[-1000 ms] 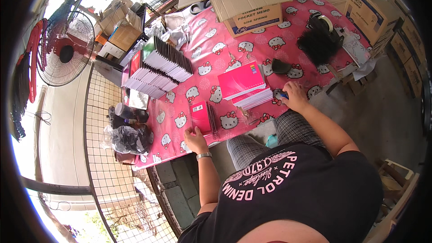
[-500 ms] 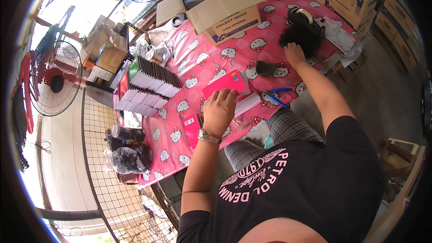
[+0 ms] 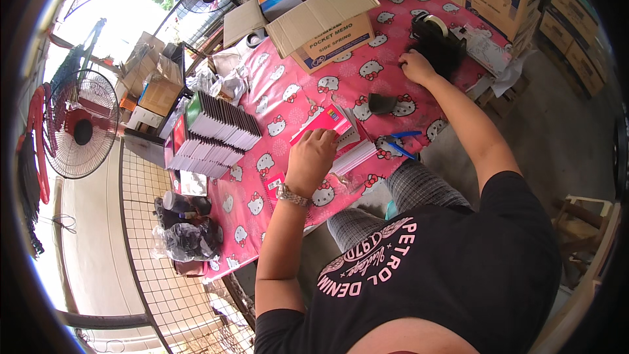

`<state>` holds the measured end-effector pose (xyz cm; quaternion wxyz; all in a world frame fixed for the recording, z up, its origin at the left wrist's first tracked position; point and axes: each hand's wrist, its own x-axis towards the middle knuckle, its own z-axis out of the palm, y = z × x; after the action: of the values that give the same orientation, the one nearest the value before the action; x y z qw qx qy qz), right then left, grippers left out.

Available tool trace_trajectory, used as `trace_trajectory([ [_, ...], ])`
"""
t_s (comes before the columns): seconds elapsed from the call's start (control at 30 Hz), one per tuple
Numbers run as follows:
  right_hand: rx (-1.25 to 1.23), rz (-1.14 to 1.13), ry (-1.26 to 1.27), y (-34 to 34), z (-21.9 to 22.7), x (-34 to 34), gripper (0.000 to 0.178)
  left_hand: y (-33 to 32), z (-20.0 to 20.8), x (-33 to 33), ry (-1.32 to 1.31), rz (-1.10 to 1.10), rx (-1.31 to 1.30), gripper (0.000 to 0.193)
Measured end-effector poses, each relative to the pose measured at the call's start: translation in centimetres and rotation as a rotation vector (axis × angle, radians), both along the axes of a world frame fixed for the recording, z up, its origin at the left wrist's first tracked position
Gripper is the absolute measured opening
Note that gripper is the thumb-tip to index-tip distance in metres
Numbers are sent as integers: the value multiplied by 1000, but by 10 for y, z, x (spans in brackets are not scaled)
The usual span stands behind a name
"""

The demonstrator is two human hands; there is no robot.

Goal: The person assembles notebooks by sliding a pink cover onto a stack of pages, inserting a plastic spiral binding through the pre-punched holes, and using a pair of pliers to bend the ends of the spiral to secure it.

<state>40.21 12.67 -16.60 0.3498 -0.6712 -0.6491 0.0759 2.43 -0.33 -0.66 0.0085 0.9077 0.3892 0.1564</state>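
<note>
My left hand [image 3: 312, 156] is closed on a pink notebook [image 3: 324, 122], its fingers curled over the cover. Part of this notebook lies over a stack of white-edged notebooks [image 3: 354, 157] near the table's front edge. My right hand [image 3: 417, 67] is beside a tangled black pile [image 3: 444, 54], which looks like thin coils or wires. Its fingers are pinched together, and anything between them is too small to make out. Another pink notebook [image 3: 274, 187] lies partly behind my left wrist. A dark cup-like piece [image 3: 381, 103] rests between my hands.
Blue-handled pliers [image 3: 405, 143] lie at the front right. Stacked notebooks [image 3: 213, 132] stand at the left. An open carton [image 3: 334, 39] is at the back, with a tape roll [image 3: 436, 24] farther right. A fan [image 3: 82, 131] and plastic-wrapped items [image 3: 190, 236] are on the left.
My right hand has drawn slightly left, away from the middle of the black pile, its fingers now pinched. The pink notebook under my left hand has tilted and shows more pages beside it.
</note>
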Motion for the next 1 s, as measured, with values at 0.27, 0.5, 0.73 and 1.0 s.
trace_trajectory([
  [0.27,-461,311,987,-87,114,-89,37,14,1,-11,-27,-45,-62,21],
  [0.5,50,373,278,-161,107,-177,39,15,-4,-7,-155,47,-20,22],
  [0.73,-446,414,1478,-135,115,-182,53,11,4,-4,-155,58,-26,25],
  [1.0,124,347,865,-143,133,-196,73,19,28,3,48,199,144,24],
])
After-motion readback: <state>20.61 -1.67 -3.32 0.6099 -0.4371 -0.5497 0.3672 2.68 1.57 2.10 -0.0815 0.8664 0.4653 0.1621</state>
